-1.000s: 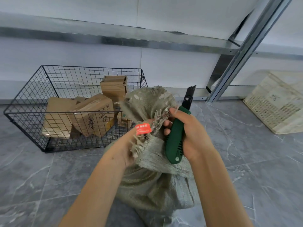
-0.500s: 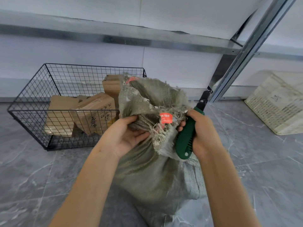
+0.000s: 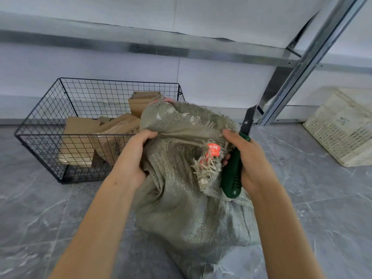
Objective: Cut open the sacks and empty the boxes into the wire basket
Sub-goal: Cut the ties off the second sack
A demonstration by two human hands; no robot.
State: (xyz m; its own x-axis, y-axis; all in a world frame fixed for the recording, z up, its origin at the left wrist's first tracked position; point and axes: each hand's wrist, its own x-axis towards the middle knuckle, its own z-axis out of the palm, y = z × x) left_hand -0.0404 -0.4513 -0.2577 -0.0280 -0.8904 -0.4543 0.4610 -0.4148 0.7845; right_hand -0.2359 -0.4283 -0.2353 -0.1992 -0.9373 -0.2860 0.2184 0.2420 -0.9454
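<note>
A grey-green woven sack (image 3: 187, 208) stands on the floor between my arms, its frayed mouth pulled apart, with a red tag (image 3: 213, 150) on the loose edge. My left hand (image 3: 134, 156) grips the left side of the mouth. My right hand (image 3: 249, 160) holds a green-handled utility knife (image 3: 233, 174), blade pointing up, and its fingers also pinch the right side of the mouth. The black wire basket (image 3: 40, 135) sits to the left behind the sack and holds several cardboard boxes (image 3: 118, 137). The sack's contents are hidden.
A cream plastic crate (image 3: 342, 127) lies tilted at the right by the wall. A slanted metal shelf upright (image 3: 302, 65) and a horizontal rail (image 3: 141, 45) run above. Grey marbled floor tiles (image 3: 40, 218) surround the sack.
My hands have moved apart and spread the sack's mouth wider. The red tag has shifted from the left to the right side. The knife stays in my right hand.
</note>
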